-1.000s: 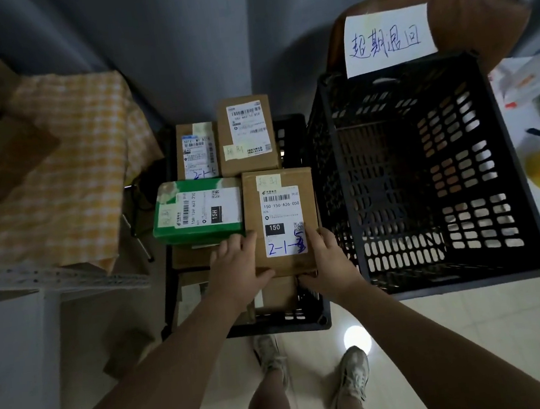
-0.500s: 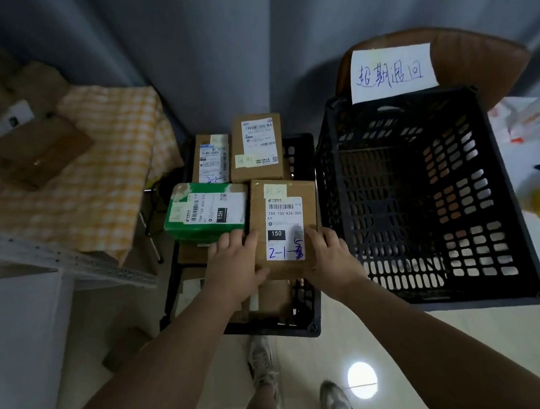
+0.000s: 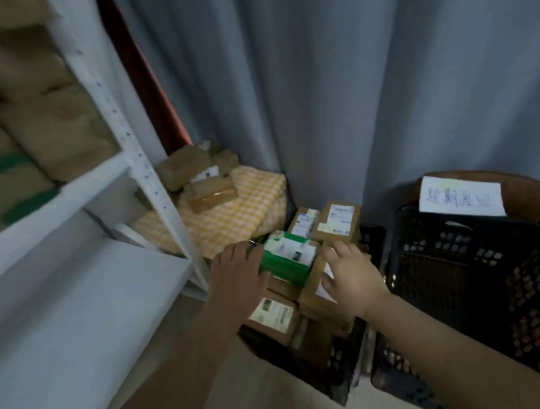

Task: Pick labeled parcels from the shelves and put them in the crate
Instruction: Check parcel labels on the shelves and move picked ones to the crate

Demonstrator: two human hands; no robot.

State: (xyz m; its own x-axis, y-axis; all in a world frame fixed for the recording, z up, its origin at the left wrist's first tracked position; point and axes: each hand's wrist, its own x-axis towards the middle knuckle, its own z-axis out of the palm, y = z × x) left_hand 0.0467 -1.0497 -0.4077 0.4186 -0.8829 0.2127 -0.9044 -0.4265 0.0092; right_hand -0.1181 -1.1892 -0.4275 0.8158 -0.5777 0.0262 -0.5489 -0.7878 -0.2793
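Head view, left hand (image 3: 235, 271) splayed (blurred), right hand (image 3: 349, 274) flat

Head view: dim indoor light, cool grey-blue cast overall. No lamp in view; source direction cannot be told.

Strong motion blur at left: shelf frame (image 3: 145, 170) and stacked parcels (image 3: 31, 129) smeared, edges streaked. Print on the paper sign (image 3: 460, 200) is unreadable.

Curtain (image 3: 348, 79) folds show soft vertical shading, darkest in the creases.

Black crate (image 3: 470, 283) interior near black; a few small bright glints through its slots at lower right.

Wide-angle distortion: shelf upright bows and leans, forearms stretch toward the bottom edge.

Right hand (image 3: 352, 275) lit paler than left hand (image 3: 236, 274).
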